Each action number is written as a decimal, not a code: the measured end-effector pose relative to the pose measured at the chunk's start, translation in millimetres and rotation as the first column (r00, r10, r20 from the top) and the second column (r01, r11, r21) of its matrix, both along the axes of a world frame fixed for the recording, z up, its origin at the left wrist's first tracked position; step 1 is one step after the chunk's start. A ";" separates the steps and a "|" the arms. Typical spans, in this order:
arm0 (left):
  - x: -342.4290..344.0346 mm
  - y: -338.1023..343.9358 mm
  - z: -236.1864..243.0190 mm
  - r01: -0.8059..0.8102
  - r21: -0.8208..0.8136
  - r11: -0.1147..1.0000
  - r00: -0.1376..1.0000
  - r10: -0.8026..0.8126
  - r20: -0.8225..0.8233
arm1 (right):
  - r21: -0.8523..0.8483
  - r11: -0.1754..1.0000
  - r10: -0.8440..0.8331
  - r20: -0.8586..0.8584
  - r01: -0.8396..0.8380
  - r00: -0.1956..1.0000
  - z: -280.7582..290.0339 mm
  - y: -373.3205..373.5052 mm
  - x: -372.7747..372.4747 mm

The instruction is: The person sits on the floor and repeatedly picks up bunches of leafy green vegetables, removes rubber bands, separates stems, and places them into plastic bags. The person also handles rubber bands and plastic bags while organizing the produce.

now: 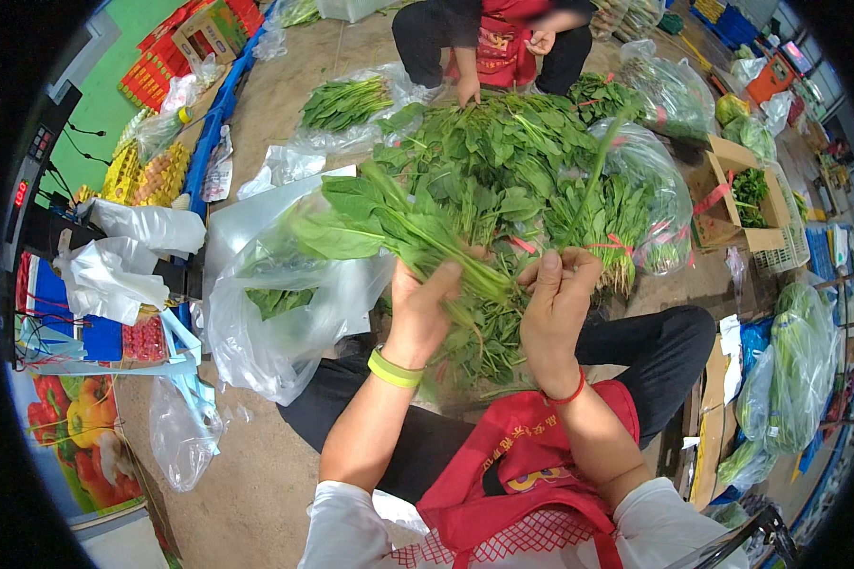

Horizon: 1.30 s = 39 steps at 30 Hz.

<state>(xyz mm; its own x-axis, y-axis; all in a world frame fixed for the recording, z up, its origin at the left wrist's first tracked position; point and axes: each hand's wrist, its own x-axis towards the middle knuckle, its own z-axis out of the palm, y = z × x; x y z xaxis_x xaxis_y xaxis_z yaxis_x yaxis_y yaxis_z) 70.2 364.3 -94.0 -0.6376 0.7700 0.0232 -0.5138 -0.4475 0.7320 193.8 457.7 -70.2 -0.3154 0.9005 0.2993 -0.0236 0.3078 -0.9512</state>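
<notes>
A bunch of spinach (375,223) lies tilted in my left hand (419,311), its leaves toward the upper left and its stem ends toward the right. The fingers and thumb wrap round the stems. My right hand (560,313) is beside the stem ends, fingers curled and thumb against them; what it pinches there, if anything, is too small to make out. Below and beyond both hands spreads a large pile of loose spinach (503,142). Left of my left hand, a clear plastic bag (247,332) with some greens inside rests by my knee.
Spinach bundles with red ties (593,223) lie to the right, near a filled plastic bag (659,180). A cardboard box (740,199) of greens stands beyond. Across the pile sits a co-worker, one hand (468,90) at the leaves. Bagged long greens (789,370) lie far right.
</notes>
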 end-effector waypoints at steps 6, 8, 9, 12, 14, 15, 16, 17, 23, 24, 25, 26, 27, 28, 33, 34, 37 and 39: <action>-12.8 -9.6 0.0 -0.018 0.024 1.000 0.996 0.015 0.090 | 0.073 0.997 0.000 0.348 -0.027 0.937 5.8 30.4 34.7; -13.5 -11.2 -0.2 -0.024 0.097 0.995 0.992 0.012 0.125 | 0.298 0.928 -0.011 0.624 -0.226 0.781 -4.5 41.0 52.8; -13.4 -10.9 0.5 -0.014 0.115 0.993 0.992 -0.001 0.128 | 0.513 0.827 -0.184 0.635 -0.231 0.750 -3.5 40.1 53.2; -10.4 -10.1 0.6 0.028 0.100 0.995 0.995 -0.037 0.091 | 0.082 0.919 0.338 0.342 -0.386 0.877 14.0 39.5 47.8; -7.9 -8.9 0.4 0.038 0.054 0.998 0.995 -0.043 0.089 | -0.298 0.794 0.583 0.124 -0.530 0.803 33.0 23.0 35.9; -6.4 -7.5 2.3 0.033 0.040 0.999 0.996 -0.036 0.078 | -0.317 0.789 0.588 0.143 -0.526 0.796 28.6 20.3 31.5; -4.8 -6.0 3.9 0.026 0.027 0.999 0.997 -0.028 0.068 | -0.335 0.784 0.594 0.162 -0.522 0.788 21.3 18.4 28.0; -3.3 -3.9 4.9 0.017 0.009 1.000 0.998 -0.018 0.057 | -0.320 0.834 0.506 0.120 -0.449 0.854 16.1 15.6 24.3; 8.8 2.4 7.7 -0.012 -0.075 0.997 1.000 0.010 -0.028 | -0.252 0.962 0.111 0.000 -0.108 0.994 -24.1 8.7 11.8; 9.1 0.0 2.3 0.007 -0.019 1.000 1.000 -0.008 -0.020 | -0.371 0.925 0.056 -0.074 -0.079 0.996 -22.7 8.2 11.3; 11.1 1.0 0.8 -0.015 -0.004 1.000 0.999 0.015 -0.032 | -0.406 0.910 0.012 -0.165 -0.079 0.986 -22.2 9.9 11.4; 10.5 0.8 0.6 -0.037 0.012 0.999 0.998 0.038 -0.043 | -0.443 0.893 -0.035 -0.251 -0.083 0.967 -22.7 12.7 11.3; 7.6 0.1 -1.1 -0.004 -0.029 1.000 1.000 0.003 -0.030 | -0.441 0.894 -0.005 -0.182 -0.077 0.983 -26.0 18.5 14.6; 5.7 -1.0 -3.1 0.019 0.003 1.000 0.999 -0.019 -0.042 | -0.440 0.895 0.028 -0.111 -0.074 0.993 -31.2 24.7 18.9; 3.5 -3.1 -3.5 0.106 0.059 0.993 0.990 -0.100 -0.103 | 0.285 0.946 -0.003 0.479 -0.153 0.878 -67.8 57.8 46.1; 3.7 -4.5 -2.9 0.108 0.037 0.993 0.988 -0.103 -0.114 | 0.048 0.991 0.089 0.433 -0.121 0.897 -38.5 49.7 44.5; 4.8 -1.1 3.9 0.079 -0.051 0.996 0.977 -0.087 -0.193 | 0.085 0.916 0.361 0.243 -0.391 0.900 -5.2 34.8 37.7; 3.5 -0.1 -0.2 0.088 -0.147 0.985 0.964 -0.121 -0.237 | -0.052 0.757 0.637 0.280 -0.651 0.718 15.5 21.5 36.0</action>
<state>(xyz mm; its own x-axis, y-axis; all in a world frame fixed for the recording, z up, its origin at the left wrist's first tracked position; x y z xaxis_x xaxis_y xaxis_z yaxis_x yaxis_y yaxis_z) 73.7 364.2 -94.2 -0.5414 0.8386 0.0603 -0.3509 -0.2905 0.8902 229.8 479.2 -54.7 -0.8864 0.4374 0.1515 0.0157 0.3556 -0.9345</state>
